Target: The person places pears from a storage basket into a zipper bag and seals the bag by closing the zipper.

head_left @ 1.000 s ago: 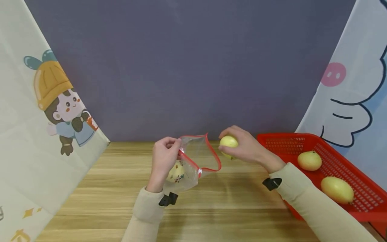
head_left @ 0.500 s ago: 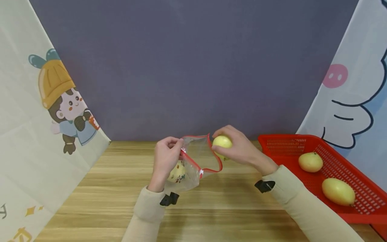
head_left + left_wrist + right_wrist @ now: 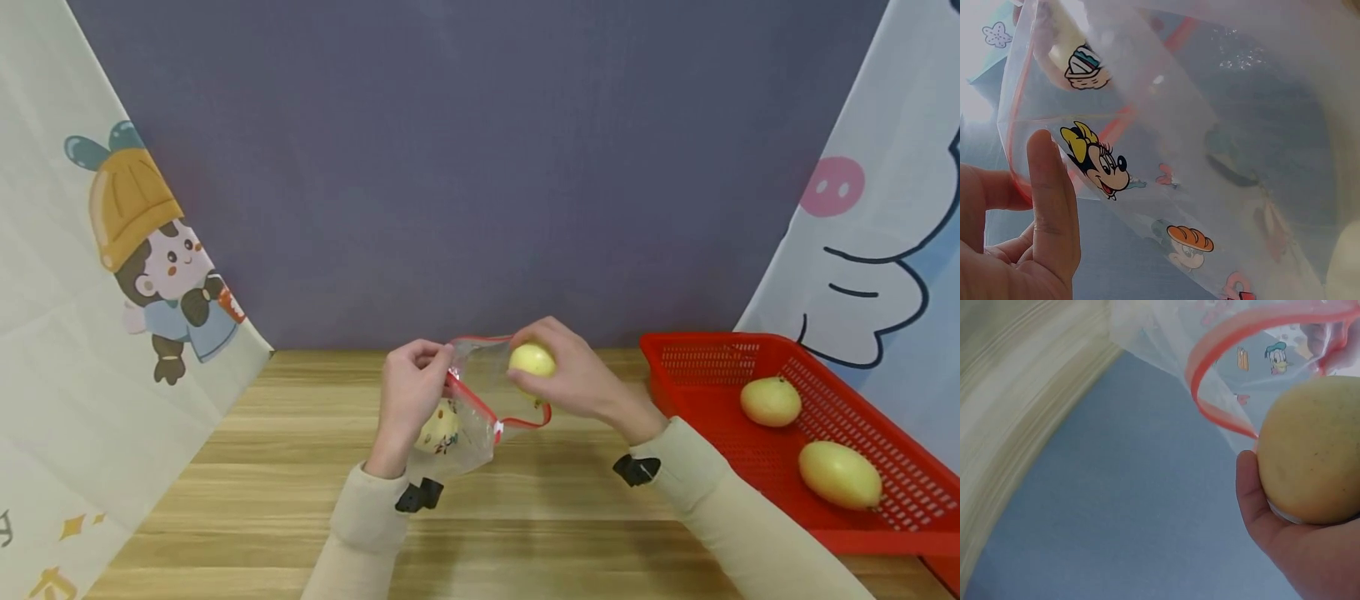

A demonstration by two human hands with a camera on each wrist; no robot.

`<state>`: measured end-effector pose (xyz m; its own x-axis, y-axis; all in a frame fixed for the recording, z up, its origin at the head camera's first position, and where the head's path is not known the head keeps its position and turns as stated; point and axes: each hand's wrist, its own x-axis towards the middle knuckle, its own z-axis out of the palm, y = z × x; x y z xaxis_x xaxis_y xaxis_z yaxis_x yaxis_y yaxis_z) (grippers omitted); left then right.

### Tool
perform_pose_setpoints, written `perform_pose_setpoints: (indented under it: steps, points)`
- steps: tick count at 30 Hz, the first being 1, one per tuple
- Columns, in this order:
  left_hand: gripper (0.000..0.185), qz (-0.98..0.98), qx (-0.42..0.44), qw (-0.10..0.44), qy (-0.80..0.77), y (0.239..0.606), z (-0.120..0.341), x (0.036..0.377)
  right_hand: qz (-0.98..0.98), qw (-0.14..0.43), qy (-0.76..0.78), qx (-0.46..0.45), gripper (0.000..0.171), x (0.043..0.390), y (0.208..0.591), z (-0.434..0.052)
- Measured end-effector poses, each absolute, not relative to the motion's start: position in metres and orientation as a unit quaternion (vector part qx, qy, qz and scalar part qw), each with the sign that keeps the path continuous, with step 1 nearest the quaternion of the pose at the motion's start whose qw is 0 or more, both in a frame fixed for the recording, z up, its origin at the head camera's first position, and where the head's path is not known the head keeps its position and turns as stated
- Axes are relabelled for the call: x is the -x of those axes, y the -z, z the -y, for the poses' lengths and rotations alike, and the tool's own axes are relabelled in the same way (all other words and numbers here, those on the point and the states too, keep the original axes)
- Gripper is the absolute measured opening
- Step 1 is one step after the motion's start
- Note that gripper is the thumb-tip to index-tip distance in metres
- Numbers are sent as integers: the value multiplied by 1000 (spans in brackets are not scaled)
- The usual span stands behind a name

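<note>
My left hand [image 3: 412, 387] pinches the near red rim of a clear zip bag [image 3: 476, 446] printed with cartoon figures. The bag's mouth gapes toward the right, and a yellow mango [image 3: 437, 429] shows through its lower left part. Fingers and thumb of my right hand [image 3: 573, 375] grip another yellow mango [image 3: 532, 360] from the right. In the head view this mango overlaps the far right of the bag's mouth. The right wrist view has the held mango [image 3: 1313, 450] close beside the red rim [image 3: 1204, 359]. Through the film in the left wrist view, a pale mango [image 3: 1060, 47] appears.
A red plastic basket [image 3: 712, 408] stands on the right of the wooden table [image 3: 262, 467]. Inside it lie two more mangoes, one farther back [image 3: 770, 402] and one nearer [image 3: 840, 475]. A dark grey panel [image 3: 480, 167] rises behind the table, between printed side panels.
My right hand has moved left with its mango, from beside the bag to over the right part of its mouth. The left hand and bag have stayed nearly still.
</note>
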<state>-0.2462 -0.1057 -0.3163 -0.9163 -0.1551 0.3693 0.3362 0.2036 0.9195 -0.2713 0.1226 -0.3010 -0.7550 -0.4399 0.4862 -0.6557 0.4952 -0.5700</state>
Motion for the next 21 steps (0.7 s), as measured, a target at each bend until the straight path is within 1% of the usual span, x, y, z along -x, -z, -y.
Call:
perform_pose_setpoints:
  steps: [8, 16, 21]
  points:
    - [24, 752, 53, 197, 627, 315, 106, 247, 851, 143, -381, -333, 31, 271, 304, -115]
    - [23, 754, 53, 198, 625, 316, 105, 247, 857, 166, -353, -336, 35, 270, 308, -109]
    - [23, 755, 56, 197, 623, 318, 105, 247, 858, 165, -347, -340, 37, 268, 309, -104]
